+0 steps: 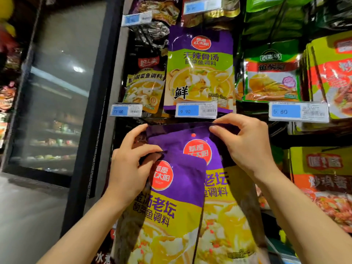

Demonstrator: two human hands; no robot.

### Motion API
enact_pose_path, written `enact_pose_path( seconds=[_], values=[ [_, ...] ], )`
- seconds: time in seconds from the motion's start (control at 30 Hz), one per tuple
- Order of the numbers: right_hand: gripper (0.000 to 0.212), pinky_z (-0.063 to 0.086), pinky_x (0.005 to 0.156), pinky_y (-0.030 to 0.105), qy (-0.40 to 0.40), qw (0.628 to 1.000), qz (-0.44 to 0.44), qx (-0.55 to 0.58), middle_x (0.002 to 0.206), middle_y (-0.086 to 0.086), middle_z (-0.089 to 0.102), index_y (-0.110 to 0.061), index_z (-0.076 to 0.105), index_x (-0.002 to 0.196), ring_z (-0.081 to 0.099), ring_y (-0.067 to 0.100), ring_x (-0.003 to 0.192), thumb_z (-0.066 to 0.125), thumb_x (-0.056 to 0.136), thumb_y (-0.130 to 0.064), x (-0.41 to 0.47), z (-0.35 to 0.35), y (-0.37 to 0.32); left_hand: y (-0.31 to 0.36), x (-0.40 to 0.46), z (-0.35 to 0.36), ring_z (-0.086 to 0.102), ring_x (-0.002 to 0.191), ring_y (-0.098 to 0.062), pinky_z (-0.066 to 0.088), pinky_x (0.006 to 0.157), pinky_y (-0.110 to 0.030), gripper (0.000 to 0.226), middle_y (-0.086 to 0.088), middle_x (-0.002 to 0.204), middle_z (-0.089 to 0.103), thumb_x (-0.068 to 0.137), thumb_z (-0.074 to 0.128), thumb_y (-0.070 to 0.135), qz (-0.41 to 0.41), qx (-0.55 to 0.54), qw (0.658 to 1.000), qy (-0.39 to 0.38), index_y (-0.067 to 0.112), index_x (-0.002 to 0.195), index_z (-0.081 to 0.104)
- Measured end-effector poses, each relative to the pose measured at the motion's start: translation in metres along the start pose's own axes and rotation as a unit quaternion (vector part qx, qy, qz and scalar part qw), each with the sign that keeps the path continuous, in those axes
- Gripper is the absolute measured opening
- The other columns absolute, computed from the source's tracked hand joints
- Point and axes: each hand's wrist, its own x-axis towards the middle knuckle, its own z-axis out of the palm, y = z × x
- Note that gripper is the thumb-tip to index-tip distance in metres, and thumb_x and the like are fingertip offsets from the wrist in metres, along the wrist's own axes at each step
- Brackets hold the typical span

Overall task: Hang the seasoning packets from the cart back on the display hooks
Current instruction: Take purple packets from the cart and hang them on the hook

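Two purple and yellow seasoning packets overlap in front of the display. My left hand [131, 166] pinches the top edge of the front packet [171, 216], thumb on its purple corner. My right hand [245, 143] pinches the top edge of the rear packet [224, 206], just right of its small hanging hole [193, 135]. Both packet tops sit right below the 9.90 price tag [196, 109]. The hook behind them is hidden. A similar purple and green packet [200, 69] hangs on the row above.
More seasoning packets hang left [145, 88] and right [272, 77] on the upper row, with price tags 12.00 [126, 109] and 5.80 [298, 111]. Green and orange boxes [322, 174] fill the right. A glass-door fridge [57, 92] stands at the left.
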Motion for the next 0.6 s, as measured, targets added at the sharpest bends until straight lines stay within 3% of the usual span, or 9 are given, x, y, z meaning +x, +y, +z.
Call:
enact_pose_path(
  seconds=[0.07, 0.13, 0.27, 0.37, 0.47, 0.6],
  values=[
    [0.005, 0.039, 0.065, 0.003, 0.002, 1.000, 0.010, -0.005, 0.072, -0.010, 0.063, -0.013, 0.074, 0.081, 0.059, 0.004, 0.068, 0.073, 0.078, -0.017, 0.005, 0.005, 0.001, -0.004, 0.003, 0.000, 0.054, 0.104, 0.002, 0.039, 0.095, -0.013, 0.015, 0.012, 0.117, 0.056, 0.075, 0.067, 0.020, -0.018, -0.019, 1.000, 0.005, 0.024, 0.088, 0.073],
    [0.006, 0.039, 0.063, 0.001, 0.005, 0.999, 0.036, -0.006, 0.071, -0.010, 0.061, -0.013, 0.074, 0.082, 0.057, 0.001, 0.066, 0.073, 0.078, -0.018, 0.009, 0.012, 0.005, -0.007, 0.007, 0.001, 0.057, 0.091, 0.010, 0.041, 0.085, -0.006, 0.014, 0.020, 0.096, 0.062, 0.076, 0.070, 0.015, -0.043, -0.038, 0.998, -0.001, 0.023, 0.087, 0.073],
    [0.005, 0.037, 0.060, -0.001, 0.018, 0.994, 0.109, 0.017, 0.072, -0.005, 0.064, -0.011, 0.074, 0.081, 0.056, -0.005, 0.066, 0.074, 0.076, -0.014, 0.010, 0.027, 0.023, -0.015, 0.017, 0.005, 0.061, 0.080, 0.008, 0.044, 0.078, -0.009, 0.014, 0.015, 0.082, 0.068, 0.077, 0.073, 0.007, -0.084, -0.024, 0.995, -0.037, 0.019, 0.085, 0.074],
    [0.006, 0.036, 0.057, -0.002, 0.025, 0.989, 0.144, 0.023, 0.071, -0.004, 0.064, -0.011, 0.074, 0.081, 0.053, -0.008, 0.065, 0.073, 0.076, -0.013, 0.011, 0.033, 0.035, -0.016, 0.023, 0.017, 0.063, 0.085, -0.006, 0.050, 0.084, -0.028, 0.010, 0.008, 0.087, 0.069, 0.076, 0.073, 0.013, -0.075, -0.005, 0.996, -0.047, 0.017, 0.085, 0.075],
    [0.007, 0.036, 0.054, -0.002, 0.030, 0.984, 0.170, 0.034, 0.070, -0.005, 0.061, -0.009, 0.073, 0.084, 0.051, -0.007, 0.064, 0.073, 0.077, -0.012, 0.015, 0.036, 0.045, -0.019, 0.028, 0.029, 0.063, 0.087, -0.010, 0.050, 0.085, -0.042, 0.013, 0.013, 0.086, 0.066, 0.074, 0.069, 0.026, -0.082, 0.001, 0.996, -0.044, 0.020, 0.084, 0.074],
    [0.009, 0.044, 0.060, 0.013, 0.037, 0.976, 0.203, 0.072, 0.076, -0.001, 0.065, -0.012, 0.071, 0.086, 0.056, -0.001, 0.067, 0.073, 0.077, -0.012, 0.023, 0.043, 0.056, -0.023, 0.036, 0.037, 0.062, 0.084, -0.005, 0.049, 0.081, -0.043, 0.020, 0.017, 0.083, 0.064, 0.073, 0.060, 0.032, -0.072, 0.002, 0.997, -0.018, 0.023, 0.084, 0.073]
  ],
)
